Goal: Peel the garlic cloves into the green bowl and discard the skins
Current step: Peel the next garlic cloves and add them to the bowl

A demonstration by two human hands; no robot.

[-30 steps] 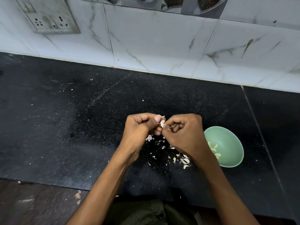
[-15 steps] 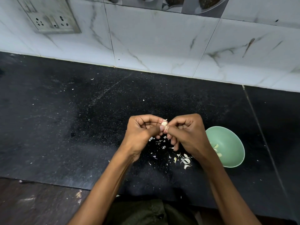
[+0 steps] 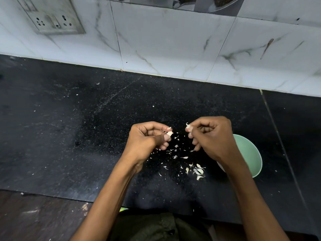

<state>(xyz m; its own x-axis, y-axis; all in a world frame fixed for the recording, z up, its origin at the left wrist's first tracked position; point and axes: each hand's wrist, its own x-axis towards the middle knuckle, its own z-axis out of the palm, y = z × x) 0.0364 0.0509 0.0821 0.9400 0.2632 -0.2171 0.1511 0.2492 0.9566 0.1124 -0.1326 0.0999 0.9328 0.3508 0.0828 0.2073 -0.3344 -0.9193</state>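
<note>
Left hand point(image 3: 147, 138): fingers curled, thumb and fingertips pinching a garlic clove point(image 3: 169, 133) above the black counter point(image 3: 69, 136). Right hand point(image 3: 211, 134): fingers curled, thumb and forefinger pinching a scrap of skin point(image 3: 187, 126). The hands are apart, with a gap between them. Loose skins point(image 3: 198, 171) lie scattered on the counter below and between the hands. The green bowl point(image 3: 250, 153) sits just right of the right hand, partly hidden by its wrist.

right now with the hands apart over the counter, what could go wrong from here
1. The left hand pinches the garlic clove over the black counter, not the green bowl; a slip may drop it among the skins.
2. The skin piece pinched by the right hand might fall into the bowl nearby.
</note>
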